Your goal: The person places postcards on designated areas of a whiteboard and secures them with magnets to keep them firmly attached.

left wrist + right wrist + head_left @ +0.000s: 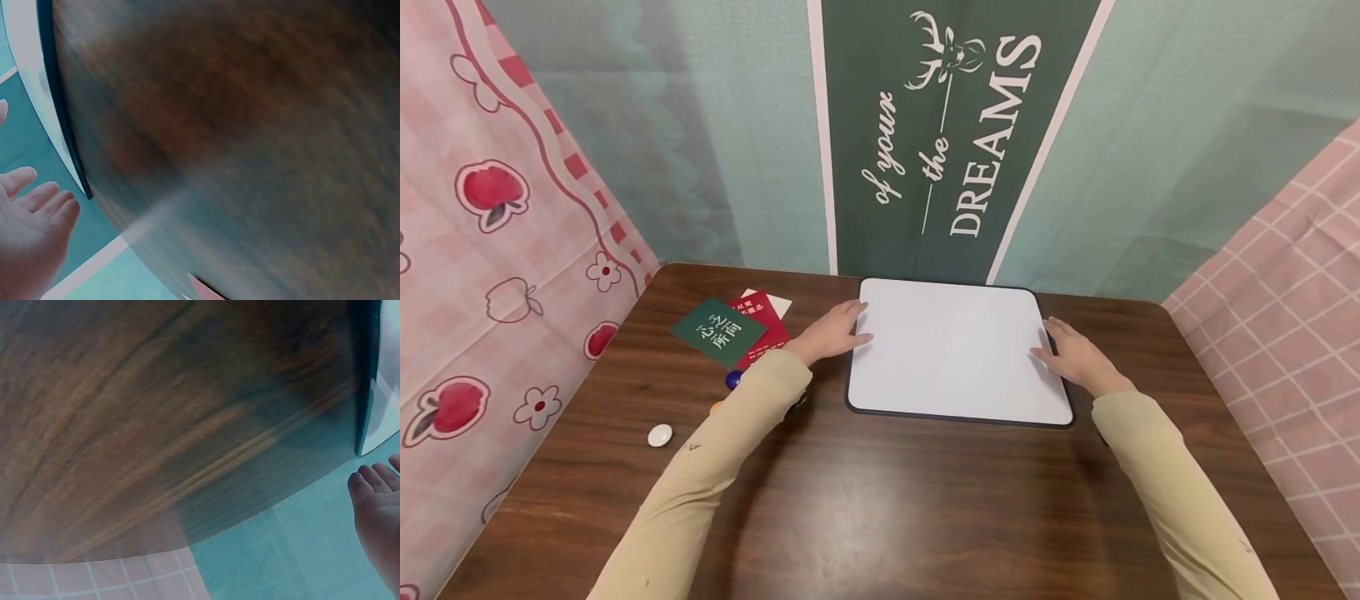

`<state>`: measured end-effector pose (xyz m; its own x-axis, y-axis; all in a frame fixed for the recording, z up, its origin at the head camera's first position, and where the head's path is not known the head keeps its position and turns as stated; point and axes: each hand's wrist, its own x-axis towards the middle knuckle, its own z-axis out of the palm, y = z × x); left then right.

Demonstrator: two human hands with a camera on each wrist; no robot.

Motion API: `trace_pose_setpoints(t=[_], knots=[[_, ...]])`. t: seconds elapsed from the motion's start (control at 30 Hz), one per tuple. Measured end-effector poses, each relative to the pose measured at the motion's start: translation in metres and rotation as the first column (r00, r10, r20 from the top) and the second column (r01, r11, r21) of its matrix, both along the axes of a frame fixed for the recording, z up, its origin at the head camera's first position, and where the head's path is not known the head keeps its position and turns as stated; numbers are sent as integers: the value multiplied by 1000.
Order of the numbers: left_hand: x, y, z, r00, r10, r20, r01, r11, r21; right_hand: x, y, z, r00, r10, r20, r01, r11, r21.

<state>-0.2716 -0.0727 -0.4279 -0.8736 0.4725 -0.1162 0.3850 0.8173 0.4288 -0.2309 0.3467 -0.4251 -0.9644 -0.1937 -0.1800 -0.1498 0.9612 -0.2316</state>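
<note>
A white board (955,350) with a dark rim and rounded corners lies near the far side of the table. At its left edge is my left hand (831,333), fingers extended, the fingertips overlapping the rim in the head view. Across from it, my right hand (1078,357) is at the right edge, its thumb over the white surface. The left wrist view shows the left hand (34,237) with loose, straight fingers and nothing in them. Likewise relaxed is the right hand (378,512) in the right wrist view. Whether either hand touches the board, I cannot tell.
Left of the board lie a green card (718,331), a red card (767,317) and a white card (779,301), overlapping. Nearer are a white round piece (660,435) and a blue one (733,380); the left sleeve (722,467) partly hides small items. Curtains border the brown table (880,500).
</note>
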Motion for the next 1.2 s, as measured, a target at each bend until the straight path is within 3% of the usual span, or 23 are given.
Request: trace_pose_setpoints(t=[0.37,0.8,1.2], knots=[[3,1,-6,999,-38,37,38,999,-12,8,3,-7,999,20,-32,-22,998,-58],[6,1,-12,996,-70,63,72,997,-30,13,0,-14,999,43,12,-43,998,-44],[9,-1,-9,987,-107,124,114,992,-54,19,-5,-19,999,28,30,-26,997,-67]])
